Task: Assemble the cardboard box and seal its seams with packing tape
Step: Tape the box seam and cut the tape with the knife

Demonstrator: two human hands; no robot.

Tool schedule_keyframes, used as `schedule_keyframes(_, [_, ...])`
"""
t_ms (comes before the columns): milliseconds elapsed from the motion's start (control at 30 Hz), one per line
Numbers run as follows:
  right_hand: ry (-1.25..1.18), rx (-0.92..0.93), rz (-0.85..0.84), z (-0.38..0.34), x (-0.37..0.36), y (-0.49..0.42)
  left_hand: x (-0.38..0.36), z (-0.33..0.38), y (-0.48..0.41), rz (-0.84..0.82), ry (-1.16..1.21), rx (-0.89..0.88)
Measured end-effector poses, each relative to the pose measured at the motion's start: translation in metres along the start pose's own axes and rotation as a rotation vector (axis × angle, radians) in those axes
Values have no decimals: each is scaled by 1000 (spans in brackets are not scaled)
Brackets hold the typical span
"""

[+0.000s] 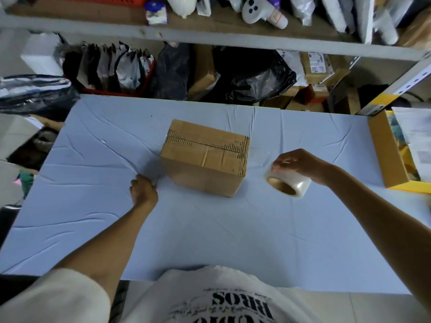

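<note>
Head view: the cardboard box [205, 157] stands closed at the middle of the desk [210, 229], which carries a creased pale blue cover. The box's top flaps meet in a seam running left to right, and the facing along that seam is torn so the corrugation shows.

Your right grip [300, 165] is to the right of the box, near it but apart. It holds a roll of clear packing tape [288, 183] from above, fingers pinched on the roll's upper rim and the core opening turned toward you.

Your left grip [143, 191] is just beside the box's near left corner, low at the desk, with fingers curled. Something pale shows at the fingertips; whether the grip holds anything cannot be told.

Further right of the box, at the desk's edge, sits an open yellow carton [387, 155] with printed papers inside. Behind the box, past the desk's far edge, are black plastic bags [254, 75], brown parcels [324, 68] and a red basket [112, 71] of pouches. A loaded shelf [210, 36] runs above them.
</note>
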State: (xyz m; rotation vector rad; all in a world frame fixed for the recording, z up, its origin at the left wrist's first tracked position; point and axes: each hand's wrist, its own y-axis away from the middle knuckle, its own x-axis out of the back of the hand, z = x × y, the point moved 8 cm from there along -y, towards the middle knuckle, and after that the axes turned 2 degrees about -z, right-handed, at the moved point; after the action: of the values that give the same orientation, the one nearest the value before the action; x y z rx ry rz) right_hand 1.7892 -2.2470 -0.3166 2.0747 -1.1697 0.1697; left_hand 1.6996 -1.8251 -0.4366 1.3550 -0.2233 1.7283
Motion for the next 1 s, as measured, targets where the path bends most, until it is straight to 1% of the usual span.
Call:
schedule_keyframes(67, [-5, 7, -10, -1, -1, 0, 0, -1, 0, -71, 27, 21])
schedule_keyframes(167, [-10, 10, -19, 0, -3, -1, 0, 7, 1, -214, 46, -20])
schedule_keyframes(233, [-16, 8, -28, 1, -5, -2, 2, 12, 11, -292, 138, -52])
schedule_keyframes(300, [-20, 2, -31, 3, -7, -2, -1, 12, 31, -442, 366, -1])
schedule_keyframes(333, [-20, 3, -28, 3, -7, -2, 0, 14, 44, -521, 409, 17])
schedule_keyframes(367, [-19, 3, -25, 4, -6, -2, 1, 15, 59, -607, 374, 11])
schedule_keyframes(400, [-16, 3, -22, 4, -6, -1, 4, 18, 77, -684, 292, -21])
schedule_keyframes(467, [-13, 1, -11, 5, -5, 1, 14, 31, 113, -811, 163, -157])
schedule_keyframes(500, [-16, -2, -6, 4, -4, 2, 20, 44, 134, -864, 160, -240])
schedule_keyframes(533, [-18, -6, -2, 4, -4, 3, 27, 64, 153, -883, 188, -333])
schedule_keyframes(567, [-23, -14, 6, 3, -3, 4, 38, 88, 168, -839, 230, -442])
schedule_keyframes(600, [-26, -31, 21, 3, -1, 4, 50, 117, 180, -727, 274, -561])
schedule_keyframes(667, [-35, -77, 74, 6, 3, 5, 78, 172, 195, -408, 365, -747])
schedule_keyframes(700, [-38, -100, 93, 8, 4, 7, 87, 194, 201, -273, 388, -791])
schedule_keyframes(767, [-33, -129, 108, 9, 3, 9, 90, 226, 204, -117, 397, -805])
schedule_keyframes(867, [-22, -146, 152, 10, 4, 11, 75, 247, 195, -14, 341, -758])
schedule_keyframes(933, [-20, -158, 200, 12, 5, 11, 63, 251, 185, -7, 328, -741])
schedule_keyframes(1000, [-30, -165, 210, 14, 3, 11, 53, 251, 178, -22, 295, -730])
